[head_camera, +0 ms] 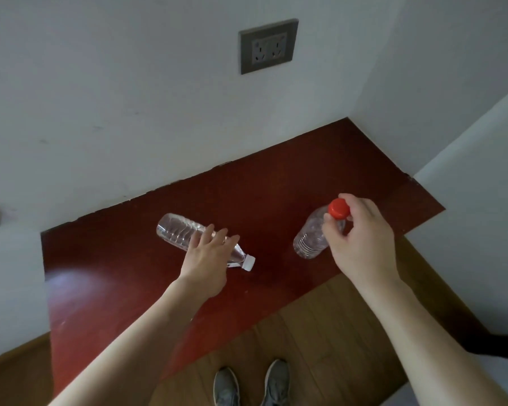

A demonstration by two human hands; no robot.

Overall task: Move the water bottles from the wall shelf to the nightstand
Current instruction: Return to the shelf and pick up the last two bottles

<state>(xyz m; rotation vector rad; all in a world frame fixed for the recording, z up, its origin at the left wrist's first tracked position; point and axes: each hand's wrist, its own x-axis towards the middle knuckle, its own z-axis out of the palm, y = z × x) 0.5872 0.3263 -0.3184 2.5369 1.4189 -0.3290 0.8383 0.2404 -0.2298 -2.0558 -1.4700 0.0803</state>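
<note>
A dark red wooden shelf filled the wall corner. On it the clear white-capped plastic bottle lay flat under the open, spread left hand. The right hand pinched the upright red-capped clear bottle at its neck. Wrapping the lying bottle's middle would probably stop it rolling.
</note>
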